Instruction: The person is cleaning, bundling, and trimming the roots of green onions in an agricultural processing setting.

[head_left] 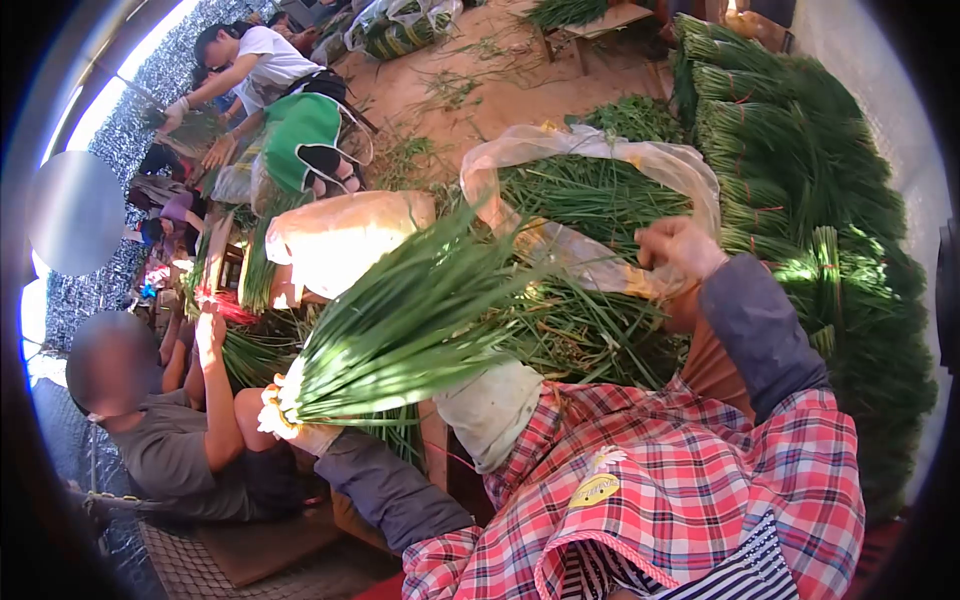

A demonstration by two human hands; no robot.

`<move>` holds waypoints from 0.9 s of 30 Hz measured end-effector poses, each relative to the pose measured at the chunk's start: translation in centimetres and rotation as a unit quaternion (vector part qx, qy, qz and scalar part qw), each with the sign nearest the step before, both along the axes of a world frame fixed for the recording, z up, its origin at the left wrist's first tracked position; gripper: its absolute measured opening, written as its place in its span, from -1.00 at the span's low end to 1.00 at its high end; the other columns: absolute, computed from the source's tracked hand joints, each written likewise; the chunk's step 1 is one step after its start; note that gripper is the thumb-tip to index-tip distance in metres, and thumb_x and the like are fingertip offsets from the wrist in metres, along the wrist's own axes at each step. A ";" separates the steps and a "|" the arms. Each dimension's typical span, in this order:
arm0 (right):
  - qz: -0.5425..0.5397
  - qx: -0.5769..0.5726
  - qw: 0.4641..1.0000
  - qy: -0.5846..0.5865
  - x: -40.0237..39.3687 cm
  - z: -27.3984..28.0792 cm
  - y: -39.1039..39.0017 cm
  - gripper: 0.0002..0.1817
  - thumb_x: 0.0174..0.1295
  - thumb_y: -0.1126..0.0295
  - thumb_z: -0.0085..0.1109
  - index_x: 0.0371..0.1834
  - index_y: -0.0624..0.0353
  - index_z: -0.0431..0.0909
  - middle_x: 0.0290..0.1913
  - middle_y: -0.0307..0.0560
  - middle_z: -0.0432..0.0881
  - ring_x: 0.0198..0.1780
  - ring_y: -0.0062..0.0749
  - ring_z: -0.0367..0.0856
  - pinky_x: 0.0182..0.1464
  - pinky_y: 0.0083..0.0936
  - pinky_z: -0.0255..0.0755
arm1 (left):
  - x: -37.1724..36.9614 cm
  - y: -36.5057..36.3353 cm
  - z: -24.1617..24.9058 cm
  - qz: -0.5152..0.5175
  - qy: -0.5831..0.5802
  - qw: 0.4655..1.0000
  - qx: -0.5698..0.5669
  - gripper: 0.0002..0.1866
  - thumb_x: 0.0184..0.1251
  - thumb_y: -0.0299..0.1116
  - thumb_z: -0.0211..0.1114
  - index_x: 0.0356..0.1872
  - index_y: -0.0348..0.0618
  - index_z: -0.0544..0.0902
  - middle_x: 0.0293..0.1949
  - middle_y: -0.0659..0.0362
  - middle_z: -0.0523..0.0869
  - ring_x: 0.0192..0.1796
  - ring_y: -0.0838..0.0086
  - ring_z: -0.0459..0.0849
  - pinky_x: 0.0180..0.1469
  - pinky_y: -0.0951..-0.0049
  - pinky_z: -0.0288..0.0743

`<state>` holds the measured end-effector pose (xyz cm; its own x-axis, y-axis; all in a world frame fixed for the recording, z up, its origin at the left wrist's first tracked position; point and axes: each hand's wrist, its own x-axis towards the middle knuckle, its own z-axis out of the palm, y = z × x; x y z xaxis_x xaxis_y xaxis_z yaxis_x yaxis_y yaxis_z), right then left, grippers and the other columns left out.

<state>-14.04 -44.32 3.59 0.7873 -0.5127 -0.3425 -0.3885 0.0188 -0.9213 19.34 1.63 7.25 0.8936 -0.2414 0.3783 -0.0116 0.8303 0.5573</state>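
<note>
At lower left my left hand is closed around the base of a large bunch of green chives. The long flat leaves fan out up and to the right, hiding most of that hand. My right hand is raised at the right edge of an open clear plastic bag, its fingers curled together. Whether something small is between those fingers I cannot make out. Inside the bag lie loose green chives, and more loose leaves are spread below it, in front of my lap.
Tied bundles of chives are stacked high along the right wall. A co-worker sits close at left, and another person in white bends over farther back. A filled plastic sack lies ahead. A low wooden bench stands at the back.
</note>
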 end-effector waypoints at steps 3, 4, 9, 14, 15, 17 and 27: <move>0.001 0.004 0.981 -0.196 1.1 5.8 1.2 -0.77 0.21 0.36 0.10 -0.23 0.33 0.58 -0.34 -0.16 0.63 -0.26 -0.53 0.56 -0.17 -0.60 0.42 | -0.4 -0.9 0.4 0.023 -0.047 0.997 0.049 -0.67 0.29 -0.14 0.05 -0.04 -0.12 0.47 -0.07 0.14 0.54 0.11 0.32 0.44 0.24 0.08 0.26; 0.024 0.000 0.977 -0.210 2.0 6.1 1.5 -0.77 0.21 0.37 0.10 -0.21 0.32 0.58 -0.33 -0.16 0.63 -0.25 -0.54 0.56 -0.16 -0.60 0.42 | -0.9 -1.3 0.5 0.077 -0.046 0.993 0.078 -0.67 0.29 -0.15 0.05 -0.04 -0.13 0.47 -0.06 0.13 0.54 0.11 0.31 0.45 0.24 0.08 0.26; 0.054 -0.058 0.982 -0.173 6.8 5.8 2.4 -0.72 0.14 0.40 0.14 -0.10 0.28 0.55 -0.26 -0.16 0.63 -0.22 -0.56 0.55 -0.08 -0.58 0.43 | -1.2 -3.1 0.7 0.057 -0.201 0.976 0.056 -0.71 0.27 -0.30 0.05 -0.03 -0.17 0.44 -0.05 0.13 0.51 0.06 0.24 0.48 0.22 0.03 0.29; 0.118 -0.359 0.871 -0.313 10.2 6.4 5.9 -0.45 0.01 0.30 0.27 0.13 0.14 0.42 -0.12 0.06 0.61 -0.11 -0.25 0.60 0.02 -0.42 0.42 | -3.6 -5.2 3.8 -0.115 -0.165 0.979 -0.009 -0.78 0.26 -0.36 0.06 -0.08 -0.10 0.38 -0.20 0.20 0.49 0.00 0.32 0.47 0.28 -0.01 0.19; 0.152 -0.364 0.864 -0.313 11.1 6.0 7.0 -0.46 0.04 0.28 0.23 0.15 0.08 0.39 -0.12 0.09 0.60 -0.10 -0.16 0.59 0.01 -0.37 0.42 | -3.9 -5.7 4.1 -0.128 -0.167 0.978 -0.007 -0.77 0.25 -0.38 0.06 -0.08 -0.11 0.38 -0.20 0.20 0.50 0.00 0.32 0.46 0.29 0.00 0.19; 0.243 -0.375 0.867 -0.218 11.7 5.2 9.5 -0.53 0.11 0.27 0.13 0.14 -0.01 0.39 -0.14 0.10 0.60 -0.09 -0.06 0.58 -0.03 -0.27 0.44 | -4.5 -6.3 4.7 -0.134 -0.185 0.974 0.001 -0.76 0.22 -0.41 0.08 -0.08 -0.12 0.36 -0.22 0.21 0.50 -0.04 0.34 0.46 0.28 0.01 0.18; 0.405 -0.405 0.726 0.380 2.1 -9.4 -0.9 -0.65 0.04 0.23 0.16 -0.09 0.04 0.62 -0.16 0.00 0.64 -0.17 -0.18 0.64 -0.16 -0.33 0.48 | -3.2 2.4 8.1 -0.164 -0.268 0.943 0.110 -0.89 0.27 -0.37 -0.05 -0.26 -0.13 0.40 -0.26 0.27 0.43 -0.03 0.50 0.39 0.29 0.31 0.16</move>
